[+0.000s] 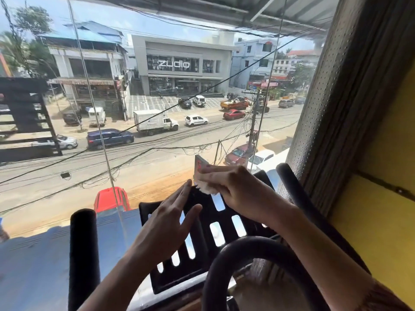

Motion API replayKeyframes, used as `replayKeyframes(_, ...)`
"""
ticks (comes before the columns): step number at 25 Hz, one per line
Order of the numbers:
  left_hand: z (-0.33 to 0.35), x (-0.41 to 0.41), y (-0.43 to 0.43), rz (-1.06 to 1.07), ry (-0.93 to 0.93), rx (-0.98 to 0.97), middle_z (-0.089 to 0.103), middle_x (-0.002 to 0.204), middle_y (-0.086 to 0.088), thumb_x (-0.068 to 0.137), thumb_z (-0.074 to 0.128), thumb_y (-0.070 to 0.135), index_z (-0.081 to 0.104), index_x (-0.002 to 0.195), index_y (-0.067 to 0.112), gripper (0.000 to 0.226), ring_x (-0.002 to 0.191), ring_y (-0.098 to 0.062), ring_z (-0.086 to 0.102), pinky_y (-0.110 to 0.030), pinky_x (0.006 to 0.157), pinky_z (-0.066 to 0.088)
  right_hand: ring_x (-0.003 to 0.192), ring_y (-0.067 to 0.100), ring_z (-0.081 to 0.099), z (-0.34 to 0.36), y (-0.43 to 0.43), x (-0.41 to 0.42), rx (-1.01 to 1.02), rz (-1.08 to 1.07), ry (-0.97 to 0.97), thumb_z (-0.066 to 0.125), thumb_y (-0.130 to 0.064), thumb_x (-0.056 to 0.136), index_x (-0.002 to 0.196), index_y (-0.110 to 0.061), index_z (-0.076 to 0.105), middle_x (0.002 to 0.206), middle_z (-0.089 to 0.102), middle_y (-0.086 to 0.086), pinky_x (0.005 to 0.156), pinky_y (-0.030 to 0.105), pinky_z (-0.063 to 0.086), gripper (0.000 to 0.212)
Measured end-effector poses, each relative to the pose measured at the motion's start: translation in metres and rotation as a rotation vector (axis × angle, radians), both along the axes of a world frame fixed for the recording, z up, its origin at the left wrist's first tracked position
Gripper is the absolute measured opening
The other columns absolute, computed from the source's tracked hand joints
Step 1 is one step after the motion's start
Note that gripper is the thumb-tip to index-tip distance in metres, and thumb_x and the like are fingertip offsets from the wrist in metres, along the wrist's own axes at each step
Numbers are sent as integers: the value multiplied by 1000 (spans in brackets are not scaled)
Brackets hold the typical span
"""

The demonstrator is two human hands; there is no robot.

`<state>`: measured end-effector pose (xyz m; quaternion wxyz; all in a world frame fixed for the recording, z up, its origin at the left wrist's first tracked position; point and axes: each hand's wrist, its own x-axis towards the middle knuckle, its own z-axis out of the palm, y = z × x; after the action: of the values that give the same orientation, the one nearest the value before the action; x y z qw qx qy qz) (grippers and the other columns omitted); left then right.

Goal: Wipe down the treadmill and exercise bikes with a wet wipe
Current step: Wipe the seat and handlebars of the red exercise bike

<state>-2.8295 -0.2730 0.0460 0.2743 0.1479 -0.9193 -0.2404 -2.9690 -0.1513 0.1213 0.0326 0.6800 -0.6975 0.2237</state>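
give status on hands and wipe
Left hand flat on black slotted plastic panel. Right hand grips white wet wipe at panel's top. Nothing in the way.

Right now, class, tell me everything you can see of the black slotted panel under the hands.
The black slotted panel looks like matte plastic, pierced by rows of rounded upright slots. It slopes up toward the window. The left hand lies flat on it, fingers straight; the right hand holds a white wipe at its top edge.

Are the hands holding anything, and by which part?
The right hand holds a white wipe, bunched under its fingers, against the top edge of the black slotted panel. The left hand holds nothing; its straight fingers rest on the panel.
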Motion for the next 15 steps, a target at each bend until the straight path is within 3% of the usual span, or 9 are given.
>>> replayKeyframes(2, 1, 0, 0, 5, 2, -7, 10, 141, 27, 75, 14, 75, 0, 143, 38, 79, 130, 12, 12, -13, 103, 20, 133, 12, 43, -16, -7, 2, 32, -82, 31, 52, 11, 90, 128, -3, 59, 135, 55, 14, 112, 32, 34, 41)
replayKeyframes(4, 0, -1, 0, 9, -3, -18, 9, 142, 26, 75, 13, 75, -1, 143, 38, 79, 129, 12, 12, -13, 103, 20, 133, 15, 44, -31, 6, 6, 7, -198, 32, 51, 11, 90, 133, -10, 54, 141, 50, 3, 114, 29, 31, 48)
replayKeyframes(6, -1, -1, -1, 16, -7, -20, 10, 142, 24, 75, 13, 75, -1, 144, 37, 79, 130, 10, 12, -15, 104, 20, 123, 15, 55, -35, 27, 16, 64, -261, 52, 50, 8, 90, 129, -13, 59, 133, 59, 1, 107, 26, 40, 46)
replayKeyframes(8, -2, -2, 0, 21, -13, -16, 10, 143, 22, 75, 12, 76, -1, 144, 37, 81, 130, 8, 12, -17, 106, 20, 103, 10, 65, -27, 45, 26, 163, -281, 8, 53, 4, 90, 115, -14, 68, 112, 69, 1, 91, 18, 49, 34)
replayKeyframes(11, -2, -2, 1, 26, -22, -7, 9, 143, 21, 74, 11, 77, -1, 145, 37, 81, 130, 8, 13, -17, 106, 18, 77, -3, 64, -7, 51, 26, 239, -272, -98, 63, -3, 88, 99, -13, 74, 95, 72, -2, 76, 5, 48, 18)
replayKeyframes(13, -2, -3, 2, 29, -26, -7, 8, 143, 22, 74, 10, 76, -2, 144, 38, 80, 129, 8, 13, -16, 105, 18, 78, 3, 67, -4, 38, 14, 69, -300, -137, 63, 0, 87, 93, -11, 73, 88, 72, 3, 74, 13, 53, 17)
replayKeyframes(15, -2, -2, 1, 34, -28, -8, 8, 142, 22, 74, 9, 76, -2, 143, 40, 79, 129, 8, 12, -16, 105, 18, 99, 19, 67, -7, 16, 10, 11, -325, -32, 55, 8, 88, 112, -8, 66, 101, 71, 11, 86, 28, 54, 31)
